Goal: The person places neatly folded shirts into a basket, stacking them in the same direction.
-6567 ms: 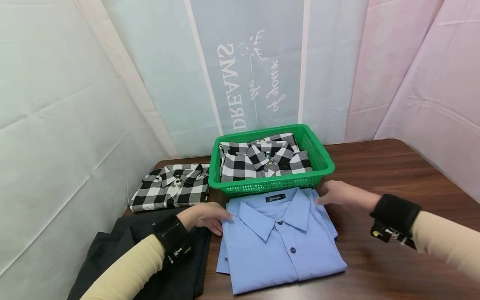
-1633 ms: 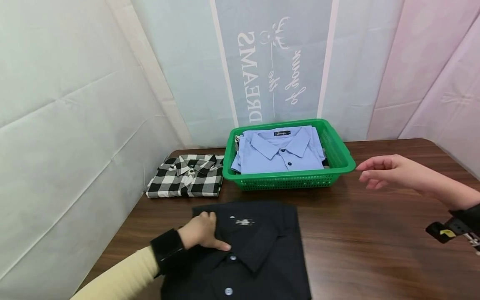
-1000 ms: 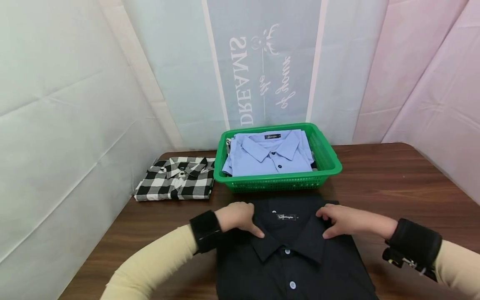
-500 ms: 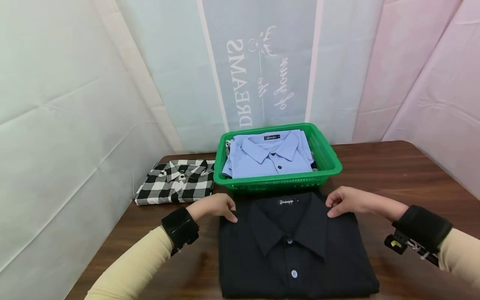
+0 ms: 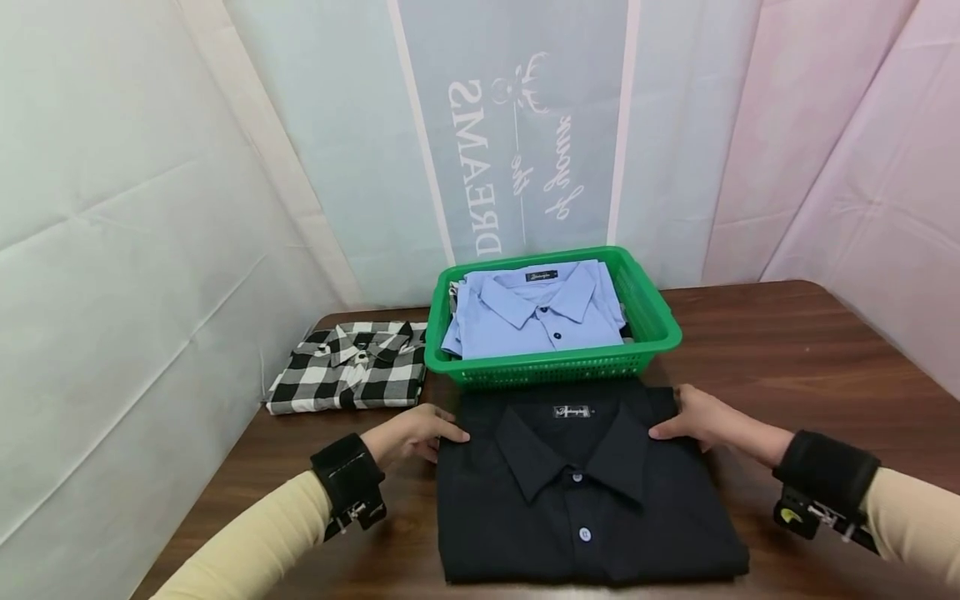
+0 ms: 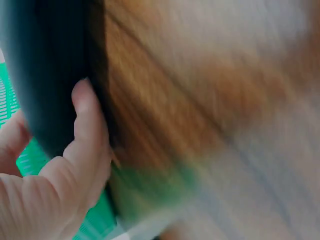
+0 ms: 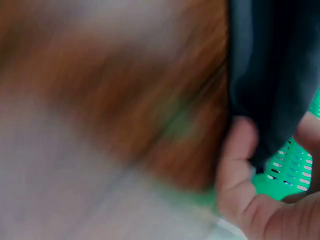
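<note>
On the table [image 5: 787, 350], blurred wrist views hide both hands' grip.

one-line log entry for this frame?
left hand: grips black shirt left edge | right hand: grips right edge | blue shirt: in green basket

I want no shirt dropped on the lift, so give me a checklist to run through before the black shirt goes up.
1. Left hand grips the black shirt at its edge: ok.
2. Right hand grips the opposite edge: ok.
3. Shirt folded flat, collar up: ok.
4. Green basket close behind it, upright: ok.
5. Room above the blue shirt in the basket: cannot tell.
6. Checked shirt lies apart, out of the way: ok.
</note>
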